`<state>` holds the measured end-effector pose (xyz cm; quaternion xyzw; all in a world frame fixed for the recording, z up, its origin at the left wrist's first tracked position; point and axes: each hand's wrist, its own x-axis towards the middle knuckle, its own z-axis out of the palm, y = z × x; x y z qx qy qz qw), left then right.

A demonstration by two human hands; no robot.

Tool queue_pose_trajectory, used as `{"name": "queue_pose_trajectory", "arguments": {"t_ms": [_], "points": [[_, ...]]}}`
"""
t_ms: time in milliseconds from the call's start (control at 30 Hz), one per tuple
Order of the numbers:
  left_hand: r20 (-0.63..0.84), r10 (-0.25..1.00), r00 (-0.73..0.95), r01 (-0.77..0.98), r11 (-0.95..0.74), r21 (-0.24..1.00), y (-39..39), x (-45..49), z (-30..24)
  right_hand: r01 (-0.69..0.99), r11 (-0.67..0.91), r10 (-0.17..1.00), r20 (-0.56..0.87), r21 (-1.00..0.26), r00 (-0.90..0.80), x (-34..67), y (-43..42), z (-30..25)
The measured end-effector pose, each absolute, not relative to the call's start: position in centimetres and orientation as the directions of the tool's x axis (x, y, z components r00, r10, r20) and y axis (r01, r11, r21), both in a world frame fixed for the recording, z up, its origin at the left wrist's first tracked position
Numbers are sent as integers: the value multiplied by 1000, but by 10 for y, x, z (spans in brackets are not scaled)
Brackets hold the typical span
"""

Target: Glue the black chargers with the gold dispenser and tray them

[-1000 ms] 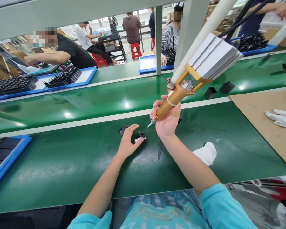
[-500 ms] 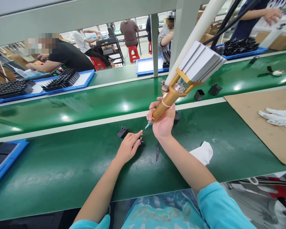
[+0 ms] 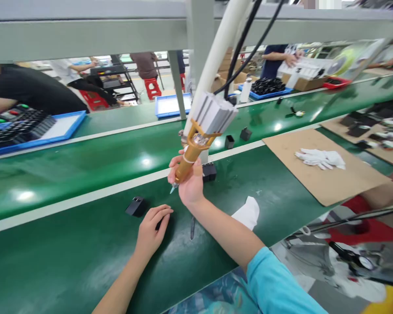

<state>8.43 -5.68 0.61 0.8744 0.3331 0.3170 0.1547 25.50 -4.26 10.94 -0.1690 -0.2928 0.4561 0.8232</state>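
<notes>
My right hand [image 3: 190, 185] is closed around the gold barrel of a hanging dispenser tool [image 3: 190, 160], whose fine tip points down and to the left above the green belt. My left hand [image 3: 151, 229] rests on the belt with its fingers curled over a small black part [image 3: 159, 224], which is mostly hidden. A second small black part [image 3: 136, 206] lies just left of that hand. Under my right forearm on the belt are a thin dark tool [image 3: 192, 227] and a white cloth [image 3: 247, 213].
A black block [image 3: 209, 171] sits behind my right hand; two more black parts [image 3: 229, 141] lie on the far belt. At right is a cardboard sheet [image 3: 317, 174] with white gloves [image 3: 319, 158]. Blue trays [image 3: 57, 131] and other seated people are across the line.
The view has swung right and tilted. My left hand has curled down over the small black part. My right hand keeps its hold on the dispenser.
</notes>
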Motion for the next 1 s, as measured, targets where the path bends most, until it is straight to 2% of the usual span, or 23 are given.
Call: {"name": "queue_pose_trajectory", "arguments": {"t_ms": [167,233,333,400,567,800,900,1000], "points": [[407,626,666,624,-766,157,-54,82,-1,-655,529,848,332,-539,413,255,-40,108],[395,598,697,626,-777,72,-52,81,-1,-658,531,847,333,-534,414,255,-40,108],[487,541,686,636,-771,-40,-44,76,2,-668,538,843,346,-514,412,254,-40,107],[577,551,603,719,-689,-94,-38,73,7,-677,538,842,358,-503,403,253,-39,105],[641,633,434,851,-521,-62,-25,66,13,-690,535,843,354,-487,404,250,-39,105],[707,620,340,838,-540,71,-19,67,9,-709,519,853,333,-478,401,252,-45,107],[754,588,293,836,-541,96,-24,70,11,-726,471,881,226,-501,415,266,-49,105],[748,571,338,796,-598,96,-28,74,12,-735,366,911,60,-571,407,291,-54,101]]}}
